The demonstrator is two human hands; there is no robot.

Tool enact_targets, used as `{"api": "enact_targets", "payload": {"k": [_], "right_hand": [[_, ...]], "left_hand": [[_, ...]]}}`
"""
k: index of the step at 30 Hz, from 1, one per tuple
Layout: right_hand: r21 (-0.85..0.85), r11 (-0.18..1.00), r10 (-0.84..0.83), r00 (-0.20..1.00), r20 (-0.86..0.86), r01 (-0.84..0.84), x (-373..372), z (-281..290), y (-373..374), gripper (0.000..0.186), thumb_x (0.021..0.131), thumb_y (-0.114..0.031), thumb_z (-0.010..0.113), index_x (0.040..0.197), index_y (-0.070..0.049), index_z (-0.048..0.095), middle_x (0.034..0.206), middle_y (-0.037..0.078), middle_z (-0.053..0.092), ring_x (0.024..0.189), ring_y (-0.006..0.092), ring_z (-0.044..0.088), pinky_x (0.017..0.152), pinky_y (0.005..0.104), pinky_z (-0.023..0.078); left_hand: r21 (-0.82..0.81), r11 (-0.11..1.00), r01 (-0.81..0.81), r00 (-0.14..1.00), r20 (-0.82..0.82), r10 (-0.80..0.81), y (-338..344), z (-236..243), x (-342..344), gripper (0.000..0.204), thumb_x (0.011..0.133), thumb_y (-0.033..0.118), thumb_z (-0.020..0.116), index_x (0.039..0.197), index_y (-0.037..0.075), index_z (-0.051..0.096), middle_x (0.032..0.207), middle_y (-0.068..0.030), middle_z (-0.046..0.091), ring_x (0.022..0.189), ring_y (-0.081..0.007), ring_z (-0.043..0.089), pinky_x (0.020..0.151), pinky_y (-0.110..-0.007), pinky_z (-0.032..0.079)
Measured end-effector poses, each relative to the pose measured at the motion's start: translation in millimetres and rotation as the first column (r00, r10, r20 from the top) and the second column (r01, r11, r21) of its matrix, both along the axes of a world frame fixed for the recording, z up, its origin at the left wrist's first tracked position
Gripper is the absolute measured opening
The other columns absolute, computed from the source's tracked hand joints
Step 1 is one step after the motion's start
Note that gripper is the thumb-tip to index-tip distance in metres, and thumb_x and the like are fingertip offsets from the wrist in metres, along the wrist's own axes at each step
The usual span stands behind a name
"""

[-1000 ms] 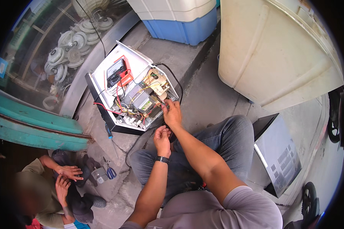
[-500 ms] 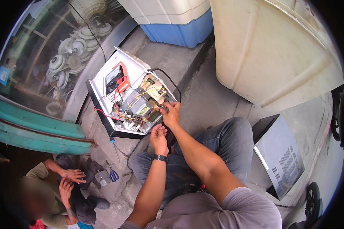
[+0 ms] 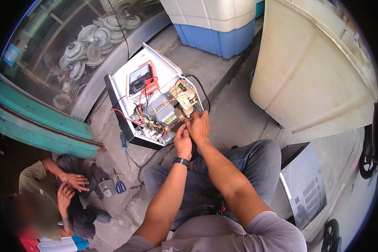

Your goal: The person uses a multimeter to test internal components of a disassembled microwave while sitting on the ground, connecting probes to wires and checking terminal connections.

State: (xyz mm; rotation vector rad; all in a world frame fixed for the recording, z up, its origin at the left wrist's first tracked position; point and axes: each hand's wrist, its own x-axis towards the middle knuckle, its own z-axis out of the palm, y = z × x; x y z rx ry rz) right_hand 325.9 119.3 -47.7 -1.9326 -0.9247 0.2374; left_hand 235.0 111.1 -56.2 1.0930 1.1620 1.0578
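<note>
An opened microwave oven (image 3: 126,110) sits on the ground before me, its wires and parts bare. Inside are a grey metal transformer block (image 3: 161,110) and a cream plastic bracket (image 3: 185,100). My right hand (image 3: 200,127) is closed in a pinch at the oven's near right edge, beside the parts there. Close against it, my left hand (image 3: 183,143) also has its fingers pinched together at that edge. What the fingertips hold is too small to make out. A red analog multimeter (image 3: 142,80) rests on the oven's white panel, with red and black leads trailing into the wiring.
Left of the oven lie a blue-handled screwdriver (image 3: 123,140) and blue scissors (image 3: 120,186). A co-worker (image 3: 42,180) sits at the lower left, hands together. The grey vented cover (image 3: 303,185) stands at my right. Large plastic tubs (image 3: 306,71) and a glass cabinet (image 3: 42,54) border the space.
My left hand has moved up to the oven's edge, close beside my right hand. The right hand stays at the same parts. The whole view has shifted slightly.
</note>
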Motion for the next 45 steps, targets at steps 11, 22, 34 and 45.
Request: {"api": "enact_targets", "payload": {"k": [11, 22, 34, 45], "right_hand": [[-0.008, 0.999, -0.032, 0.988, -0.153, 0.031, -8.7, -9.1, 11.5, 0.018, 0.084, -0.016, 0.076, 0.101, -0.009, 0.073, 0.110, 0.015, 0.052, 0.102, 0.0345, 0.058, 0.087, 0.0459, 0.050], [0.014, 0.997, -0.074, 0.961, -0.266, 0.081, -18.9, -24.3, 26.6, 0.018, 0.090, -0.014, 0.071, 0.105, -0.006, 0.065, 0.116, 0.018, 0.049, 0.101, 0.0351, 0.058, 0.089, 0.0437, 0.051], [0.262, 0.965, 0.210, 0.534, -0.819, 0.022, -1.1, -26.6, 13.9, 0.033, 0.081, 0.009, 0.065, 0.111, -0.006, 0.065, 0.125, 0.008, 0.041, 0.087, 0.0141, 0.056, 0.072, 0.0291, 0.049], [0.390, 0.920, 0.342, 0.409, -0.846, 0.038, 1.3, -42.5, 4.7, 0.028, 0.094, -0.002, 0.067, 0.118, -0.011, 0.056, 0.109, 0.003, 0.054, 0.088, 0.0131, 0.059, 0.073, 0.0276, 0.052]], "left_hand": [[0.002, 1.000, -0.011, 1.000, 0.028, 0.011, -11.5, -23.2, -13.8, 0.028, 0.105, 0.007, 0.050, 0.128, 0.000, 0.065, 0.105, -0.0047, 0.070, 0.083, -0.0087, 0.063, 0.075, -0.025, 0.051], [-0.109, 0.994, -0.020, 0.999, -0.045, 0.015, -47.9, -31.2, -50.2, 0.022, 0.104, 0.008, 0.054, 0.120, 0.003, 0.069, 0.098, -0.0028, 0.068, 0.082, -0.0084, 0.061, 0.073, -0.024, 0.051], [-0.143, 0.990, 0.016, 0.997, -0.071, -0.026, -75.8, -53.1, -59.8, 0.022, 0.103, 0.008, 0.054, 0.119, 0.003, 0.069, 0.100, -0.0035, 0.068, 0.083, -0.0091, 0.062, 0.075, -0.024, 0.051], [-0.140, 0.989, 0.056, 0.993, -0.096, -0.070, -87.1, -51.9, -60.0, 0.022, 0.103, 0.006, 0.053, 0.118, 0.004, 0.069, 0.099, -0.0043, 0.069, 0.084, -0.0097, 0.063, 0.076, -0.025, 0.052]]}}
